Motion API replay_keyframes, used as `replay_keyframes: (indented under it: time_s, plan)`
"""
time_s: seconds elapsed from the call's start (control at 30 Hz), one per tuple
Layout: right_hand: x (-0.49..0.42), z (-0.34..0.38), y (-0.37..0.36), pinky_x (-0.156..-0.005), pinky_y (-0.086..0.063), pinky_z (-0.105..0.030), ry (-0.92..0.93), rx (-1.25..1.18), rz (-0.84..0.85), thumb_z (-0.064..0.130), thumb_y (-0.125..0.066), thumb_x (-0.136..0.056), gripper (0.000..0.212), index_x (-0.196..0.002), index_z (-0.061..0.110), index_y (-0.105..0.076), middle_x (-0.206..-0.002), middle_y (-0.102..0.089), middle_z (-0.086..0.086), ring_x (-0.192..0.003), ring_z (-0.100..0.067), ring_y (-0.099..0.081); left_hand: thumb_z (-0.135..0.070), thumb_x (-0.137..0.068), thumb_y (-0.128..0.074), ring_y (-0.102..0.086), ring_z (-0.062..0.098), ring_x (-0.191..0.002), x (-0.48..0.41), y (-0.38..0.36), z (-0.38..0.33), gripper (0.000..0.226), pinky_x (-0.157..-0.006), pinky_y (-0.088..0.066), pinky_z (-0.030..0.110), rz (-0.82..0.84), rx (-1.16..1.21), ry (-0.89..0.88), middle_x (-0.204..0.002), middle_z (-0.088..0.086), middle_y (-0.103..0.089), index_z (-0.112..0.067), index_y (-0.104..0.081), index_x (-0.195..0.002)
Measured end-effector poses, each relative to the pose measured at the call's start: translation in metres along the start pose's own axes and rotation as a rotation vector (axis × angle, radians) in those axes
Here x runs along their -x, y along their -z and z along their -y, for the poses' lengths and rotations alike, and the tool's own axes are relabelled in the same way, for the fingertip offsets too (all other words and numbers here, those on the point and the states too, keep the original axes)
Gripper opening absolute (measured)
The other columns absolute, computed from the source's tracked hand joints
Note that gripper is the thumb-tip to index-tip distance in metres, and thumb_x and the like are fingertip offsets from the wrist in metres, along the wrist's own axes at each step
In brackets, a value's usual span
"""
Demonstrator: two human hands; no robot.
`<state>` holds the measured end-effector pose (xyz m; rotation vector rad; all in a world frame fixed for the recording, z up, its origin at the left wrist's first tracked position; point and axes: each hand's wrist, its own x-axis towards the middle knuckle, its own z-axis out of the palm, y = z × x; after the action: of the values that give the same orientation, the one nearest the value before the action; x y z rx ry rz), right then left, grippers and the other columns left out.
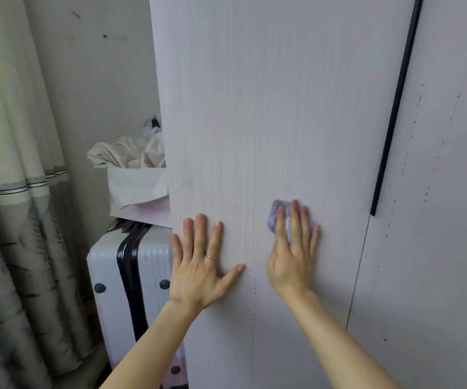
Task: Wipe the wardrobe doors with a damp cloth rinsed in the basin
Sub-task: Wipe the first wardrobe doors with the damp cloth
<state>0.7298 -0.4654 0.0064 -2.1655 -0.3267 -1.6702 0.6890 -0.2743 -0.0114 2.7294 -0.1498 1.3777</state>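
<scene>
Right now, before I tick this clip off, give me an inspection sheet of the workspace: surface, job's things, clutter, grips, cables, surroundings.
Surface: pale wood-grain wardrobe door, upright; a few small dark specks low down, more on the plain grey neighbouring door.
Job's things: crumpled lilac cloth against the wood-grain door; basin not in view.
Clutter: white ribbed suitcase with black bands; white box of crumpled white fabric above it.
Grips: left hand flat on the door, fingers spread; right hand presses the cloth with straight fingers, slightly blurred.
Cables: nothing seen.
Surroundings: slim black door handle; grey-patterned curtains; scuffed white wall.
</scene>
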Motion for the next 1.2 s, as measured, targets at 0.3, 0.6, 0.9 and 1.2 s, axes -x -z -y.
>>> replay_keyframes:
  time_s: [0.3,0.6,0.9,1.2]
  plan:
    - [-0.082,0.007,0.015,-0.122,-0.008,-0.046,0.265,0.009,0.036,0.000,-0.041,-0.082,0.071,-0.152,0.016,-0.040,-0.161,-0.028,-0.003,-0.151,-0.023,-0.021,-0.078,-0.086,-0.037,0.016,0.036,-0.153,0.000,0.000,-0.001,0.104,-0.119,0.012,0.053,0.021,-0.017,-0.017,-0.167,0.014,0.017,-0.020,0.005,-0.161]
    - [0.007,-0.011,0.005,-0.119,-0.015,-0.046,0.673,0.157,0.202,-0.002,-0.034,-0.081,0.077,-0.155,0.017,-0.032,-0.162,-0.027,0.000,-0.153,-0.019,-0.014,-0.054,-0.093,-0.054,-0.004,0.028,-0.156,0.004,0.046,0.022,0.090,-0.125,-0.002,0.047,-0.049,0.145,0.007,-0.169,0.009,-0.001,-0.021,-0.007,-0.162]
    - [-0.138,0.081,0.005,-0.121,-0.019,-0.050,0.378,0.009,0.000,-0.002,-0.035,-0.087,0.069,-0.154,0.014,-0.036,-0.162,-0.029,-0.002,-0.151,-0.021,-0.025,-0.047,-0.089,-0.070,-0.013,0.011,-0.152,-0.011,0.062,0.044,0.109,-0.121,-0.005,0.027,0.073,0.295,0.165,-0.164,-0.014,-0.006,-0.031,0.015,-0.156]
    - [-0.087,0.078,-0.006,-0.118,-0.020,-0.046,0.820,0.124,0.139,0.002,-0.023,-0.092,0.064,-0.150,0.017,-0.044,-0.159,-0.036,-0.002,-0.147,-0.020,-0.033,-0.040,-0.090,-0.072,0.004,-0.006,-0.150,-0.011,0.067,0.059,0.109,-0.126,-0.010,0.033,0.137,0.351,0.114,-0.167,-0.017,0.002,-0.037,0.016,-0.153]
